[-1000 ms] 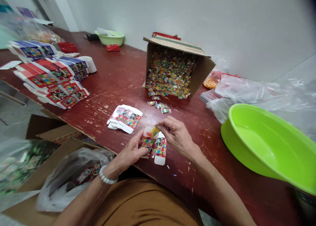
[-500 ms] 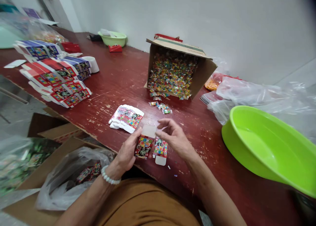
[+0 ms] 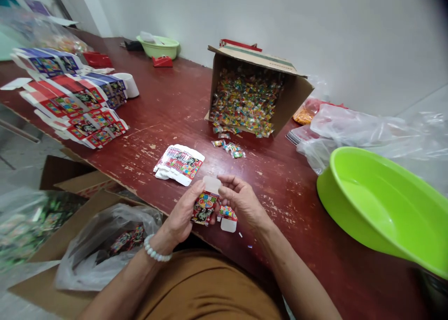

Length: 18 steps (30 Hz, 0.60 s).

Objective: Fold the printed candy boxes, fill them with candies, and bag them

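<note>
Head view: small printed box is held in the left hand, fingers wrapped round its side, thumb near the top; its white flap is raised. Right hand is half curled, fingertips placed at the flap's right edge; whether the flap is pinched can't be told. Second printed carton is seen on the table just below the right fingers, partly covered. Flattened cartons are stacked just beyond the left hand. Loose wrapped candies are scattered beyond the right hand; farther out, a cardboard box is tipped toward the hands, filled with more candies. Green basin is placed well right of the right hand.
</note>
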Motion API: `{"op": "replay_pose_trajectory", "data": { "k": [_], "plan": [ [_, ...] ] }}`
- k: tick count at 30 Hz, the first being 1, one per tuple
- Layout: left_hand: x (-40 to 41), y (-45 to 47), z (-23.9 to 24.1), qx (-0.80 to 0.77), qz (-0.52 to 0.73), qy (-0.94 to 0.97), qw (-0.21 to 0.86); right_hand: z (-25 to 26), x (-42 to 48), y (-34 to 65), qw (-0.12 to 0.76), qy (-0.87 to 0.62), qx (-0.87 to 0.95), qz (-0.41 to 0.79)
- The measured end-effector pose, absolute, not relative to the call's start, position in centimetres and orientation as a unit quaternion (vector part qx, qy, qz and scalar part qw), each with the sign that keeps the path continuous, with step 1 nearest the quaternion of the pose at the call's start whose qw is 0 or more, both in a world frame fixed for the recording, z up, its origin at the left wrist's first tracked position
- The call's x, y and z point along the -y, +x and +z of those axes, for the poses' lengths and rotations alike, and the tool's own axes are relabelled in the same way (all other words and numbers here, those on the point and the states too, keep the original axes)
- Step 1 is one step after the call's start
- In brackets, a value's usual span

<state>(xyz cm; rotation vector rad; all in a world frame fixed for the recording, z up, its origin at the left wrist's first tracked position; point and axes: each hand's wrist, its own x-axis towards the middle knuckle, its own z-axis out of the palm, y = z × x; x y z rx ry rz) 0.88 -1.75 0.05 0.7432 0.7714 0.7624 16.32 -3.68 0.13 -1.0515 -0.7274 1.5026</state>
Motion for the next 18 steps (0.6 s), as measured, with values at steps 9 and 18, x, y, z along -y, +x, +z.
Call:
{"op": "replay_pose_trajectory", "data": {
  "k": [9, 18],
  "plan": [
    [2.03, 1.35, 0.07, -0.362, 0.387, 0.422, 0.736, -0.3, 3.47, 16.61, 0.506, -0.451, 0.403, 0.615],
    [1.89, 1.42, 0.36, -0.338, 0.322, 0.286, 0.837, 0.43, 4.23, 17.32, 0.507, -0.439, 0.654, 0.35]
  ]
}}
